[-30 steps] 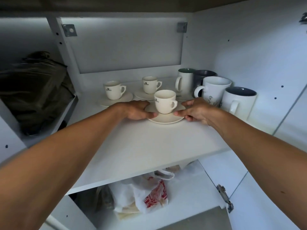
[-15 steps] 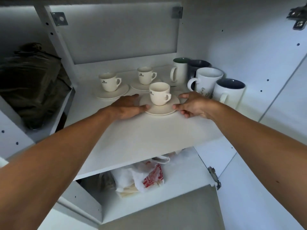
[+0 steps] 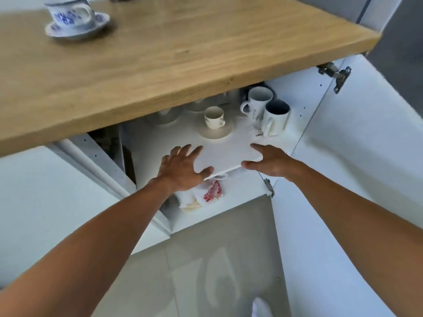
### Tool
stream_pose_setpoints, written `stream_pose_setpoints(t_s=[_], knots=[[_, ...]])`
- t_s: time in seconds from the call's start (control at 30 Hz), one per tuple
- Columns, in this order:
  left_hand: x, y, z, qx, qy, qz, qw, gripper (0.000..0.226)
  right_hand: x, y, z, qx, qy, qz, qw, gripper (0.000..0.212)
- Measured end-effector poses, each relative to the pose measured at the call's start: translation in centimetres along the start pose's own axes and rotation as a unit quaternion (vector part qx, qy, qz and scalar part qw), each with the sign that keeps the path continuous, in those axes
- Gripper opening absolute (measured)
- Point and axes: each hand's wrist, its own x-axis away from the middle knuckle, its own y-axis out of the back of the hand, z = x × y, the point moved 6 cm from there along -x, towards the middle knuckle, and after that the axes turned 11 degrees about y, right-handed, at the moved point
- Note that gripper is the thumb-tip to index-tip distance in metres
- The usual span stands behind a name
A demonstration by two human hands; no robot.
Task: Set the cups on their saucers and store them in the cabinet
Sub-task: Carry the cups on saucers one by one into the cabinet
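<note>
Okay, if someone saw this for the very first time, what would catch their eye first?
Probably the two bare arms reaching in, with the left hand and right hand open at the front edge of the white cabinet shelf. Just beyond them a cream cup sits on its saucer beside two white mugs. Up on the wooden countertop, far left, a blue-patterned cup stands on a matching saucer.

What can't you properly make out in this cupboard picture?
Head view only.
Rear cups: mostly hidden beneath the wooden countertop.
Blue-patterned cup: top cut off by the frame edge, blurred.
Print on the white mug: too small and blurred to read.
</note>
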Motion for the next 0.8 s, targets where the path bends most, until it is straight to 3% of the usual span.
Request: stream_pose_setpoints(t_s=[0.17,0.43,0.8], knots=[[7.2,3.2,-0.9,-0.011,-0.021,-0.008,1.0,0.084,8.7,0.9,1.5,0.077,-0.023,0.044,0.996,0.097],[16.2,10.4,-3.0,0.031,-0.016,-0.034,0.999,0.08,18.2,5.4,4.8,0.128,-0.019,0.06,0.99,0.099],[19.4,23.1,-1.6,0.084,0.019,-0.078,0.993,0.087,21.1,14.7,14.2,0.194,0.052,0.066,0.977,0.101]])
